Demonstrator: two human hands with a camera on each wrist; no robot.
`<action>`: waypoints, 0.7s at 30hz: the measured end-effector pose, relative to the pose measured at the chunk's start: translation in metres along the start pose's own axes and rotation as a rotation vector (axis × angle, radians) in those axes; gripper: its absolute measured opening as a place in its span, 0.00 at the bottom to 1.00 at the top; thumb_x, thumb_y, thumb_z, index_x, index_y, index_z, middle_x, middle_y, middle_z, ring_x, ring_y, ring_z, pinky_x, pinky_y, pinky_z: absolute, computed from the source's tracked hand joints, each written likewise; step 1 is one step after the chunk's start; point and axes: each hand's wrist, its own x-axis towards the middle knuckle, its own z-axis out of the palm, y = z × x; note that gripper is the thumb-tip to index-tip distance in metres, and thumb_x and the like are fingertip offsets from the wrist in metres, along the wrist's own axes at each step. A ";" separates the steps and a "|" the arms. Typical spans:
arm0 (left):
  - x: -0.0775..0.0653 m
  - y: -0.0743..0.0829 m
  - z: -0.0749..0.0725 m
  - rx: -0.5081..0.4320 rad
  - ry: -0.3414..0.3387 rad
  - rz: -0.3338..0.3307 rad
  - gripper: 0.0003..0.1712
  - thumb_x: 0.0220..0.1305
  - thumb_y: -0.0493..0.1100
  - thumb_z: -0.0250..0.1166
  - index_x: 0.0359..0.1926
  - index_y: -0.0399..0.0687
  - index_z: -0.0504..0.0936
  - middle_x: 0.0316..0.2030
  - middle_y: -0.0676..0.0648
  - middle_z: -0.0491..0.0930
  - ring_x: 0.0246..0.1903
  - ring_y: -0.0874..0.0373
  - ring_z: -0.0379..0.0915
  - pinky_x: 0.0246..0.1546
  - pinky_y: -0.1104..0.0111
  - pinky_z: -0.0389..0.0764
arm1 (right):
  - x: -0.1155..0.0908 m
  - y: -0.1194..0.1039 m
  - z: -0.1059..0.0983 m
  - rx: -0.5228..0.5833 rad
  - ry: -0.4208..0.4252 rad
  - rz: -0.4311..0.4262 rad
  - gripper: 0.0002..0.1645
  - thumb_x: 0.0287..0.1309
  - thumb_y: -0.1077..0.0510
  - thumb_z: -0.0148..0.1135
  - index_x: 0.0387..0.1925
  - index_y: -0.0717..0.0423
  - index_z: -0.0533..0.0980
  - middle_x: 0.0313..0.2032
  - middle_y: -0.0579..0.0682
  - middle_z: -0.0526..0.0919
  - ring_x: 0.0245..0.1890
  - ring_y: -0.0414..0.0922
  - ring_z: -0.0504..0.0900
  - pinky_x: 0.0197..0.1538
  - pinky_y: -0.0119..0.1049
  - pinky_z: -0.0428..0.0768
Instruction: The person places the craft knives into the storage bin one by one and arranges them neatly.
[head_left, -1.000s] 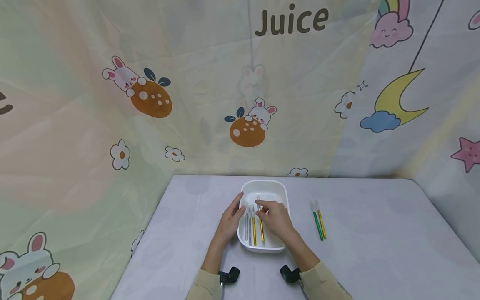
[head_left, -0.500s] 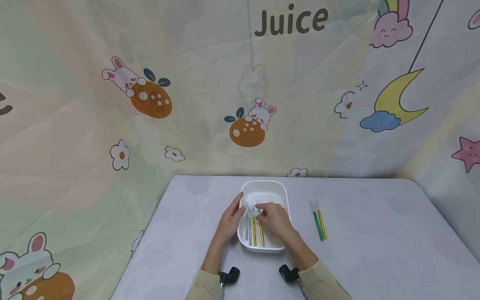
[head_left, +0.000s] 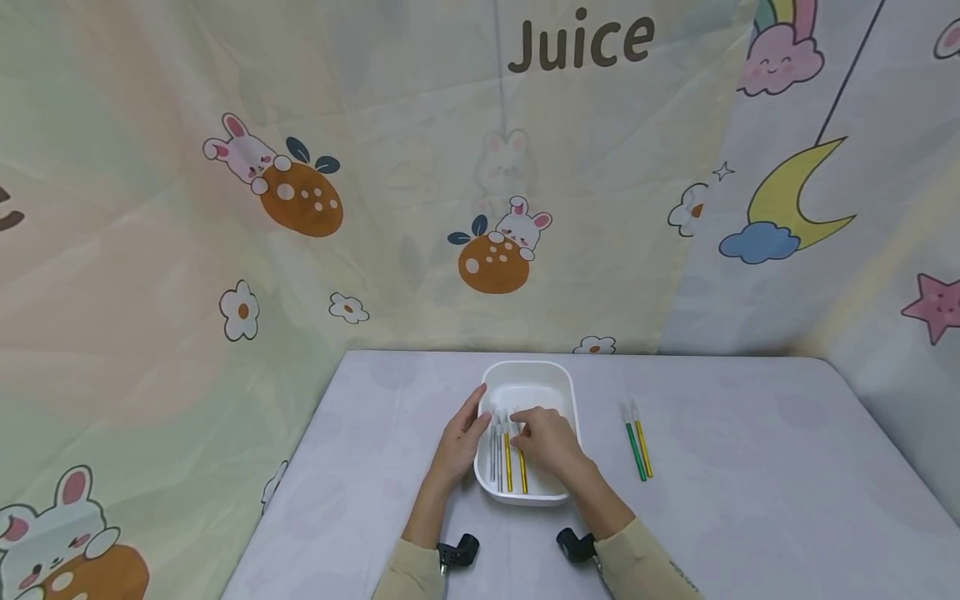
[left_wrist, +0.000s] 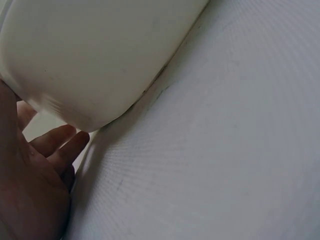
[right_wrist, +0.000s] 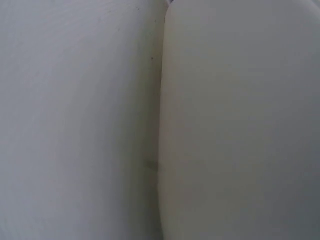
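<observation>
Yellow stick (head_left: 524, 475) lies in the white tray (head_left: 529, 385), long axis about 12–6 o'clock. It runs towards 6 from the fingers of the right hand (head_left: 551, 435); upper end hidden under them. Right hand clearly nearer. Its thumb and forefinger are bent over the stick; can't tell if clamped on it or apart. Left hand (head_left: 454, 446) at tray's 9 o'clock rim, fingers fairly straight, spread. Second yellow stick (head_left: 508, 462) at 9 o'clock, just beside, near-parallel; I'd judge that alignment key. Green stick (head_left: 636, 452) on tabletop (head_left: 750, 467), tray's 3 o'clock, axis 11–5.
</observation>
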 end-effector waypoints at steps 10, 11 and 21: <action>0.000 -0.002 -0.001 -0.001 0.011 0.015 0.30 0.80 0.46 0.56 0.79 0.61 0.65 0.80 0.54 0.60 0.81 0.52 0.51 0.82 0.53 0.53 | -0.001 -0.001 0.001 -0.028 -0.036 0.043 0.25 0.58 0.61 0.75 0.58 0.59 0.84 0.25 0.46 0.83 0.23 0.41 0.78 0.27 0.30 0.76; 0.000 -0.003 -0.001 -0.004 0.010 0.021 0.30 0.80 0.45 0.56 0.79 0.59 0.65 0.80 0.53 0.60 0.81 0.51 0.51 0.82 0.53 0.53 | -0.001 -0.001 0.001 -0.030 -0.039 0.042 0.25 0.58 0.61 0.75 0.58 0.59 0.84 0.25 0.46 0.83 0.23 0.41 0.78 0.26 0.30 0.76; -0.001 -0.001 0.000 0.007 0.014 0.013 0.30 0.81 0.47 0.55 0.79 0.63 0.64 0.80 0.54 0.59 0.81 0.52 0.51 0.82 0.54 0.53 | 0.000 0.000 0.002 -0.034 -0.045 0.034 0.27 0.56 0.60 0.77 0.58 0.59 0.83 0.27 0.49 0.86 0.23 0.41 0.80 0.27 0.31 0.80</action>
